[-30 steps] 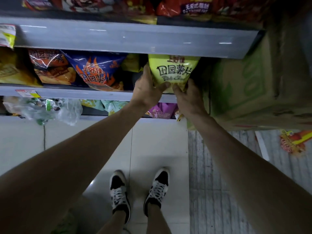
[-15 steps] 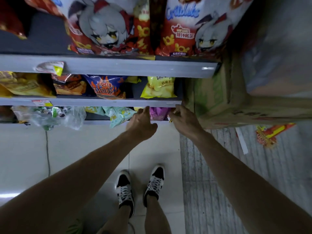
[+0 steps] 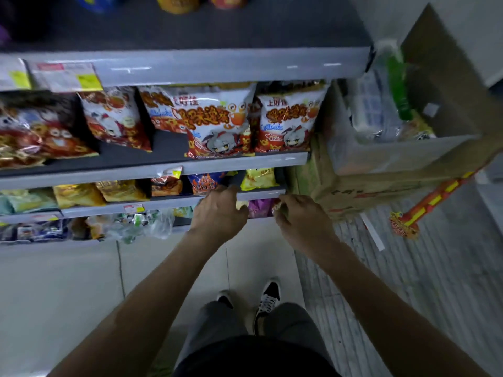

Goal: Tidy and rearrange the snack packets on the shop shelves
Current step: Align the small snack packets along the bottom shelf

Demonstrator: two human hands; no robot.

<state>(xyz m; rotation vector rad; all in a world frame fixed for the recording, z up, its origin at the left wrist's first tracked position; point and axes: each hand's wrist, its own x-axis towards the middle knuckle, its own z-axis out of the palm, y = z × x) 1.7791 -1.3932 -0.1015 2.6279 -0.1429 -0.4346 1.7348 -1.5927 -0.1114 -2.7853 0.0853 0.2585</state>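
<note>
Left hand loose and empty at the shelf edge; at its 3 o'clock, right hand, grasp cannot be told.

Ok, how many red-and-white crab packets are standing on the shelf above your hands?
4 standing: left packet, one tucked behind, front centre packet, right-end packet. Others may hide behind them. The far-left heap is too blurred to count.

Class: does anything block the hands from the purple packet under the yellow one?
Nothing visible does. The purple packet shows in the open gap between the left hand and right hand, just below the shelf edge bearing the yellow packet.
</note>
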